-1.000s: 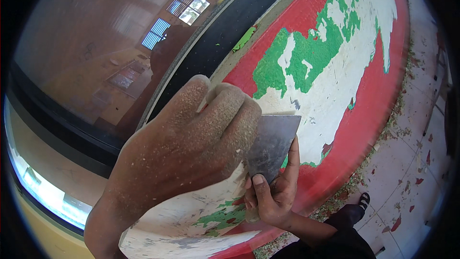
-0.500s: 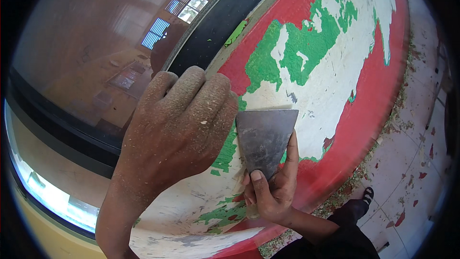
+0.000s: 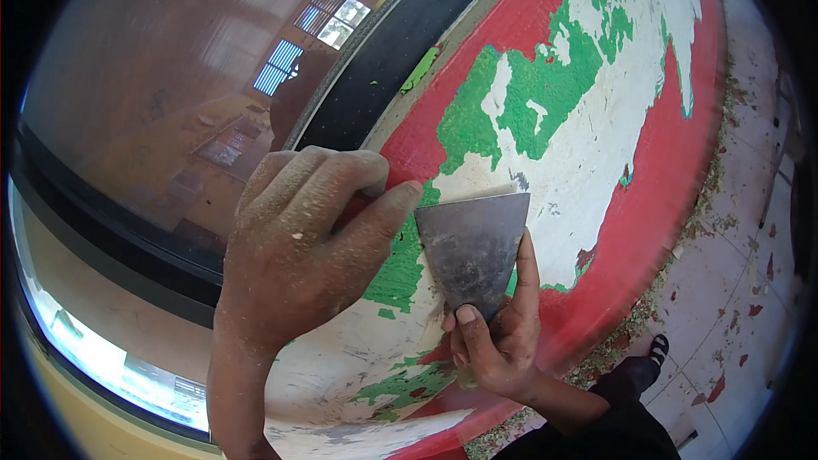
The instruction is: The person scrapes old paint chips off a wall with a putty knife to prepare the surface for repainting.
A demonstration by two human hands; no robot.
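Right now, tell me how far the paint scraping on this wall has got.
Done: a broad white patch is bare, and paint flakes litter the floor. In hand: the right hand holds the scraper flat against the wall while the left hand presses beside the blade. Left: green paint and the red band remain.

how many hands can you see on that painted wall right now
2. The left hand presses flat on the peeling painted wall beside the blade. The right hand grips the metal scraper from below. No others show.
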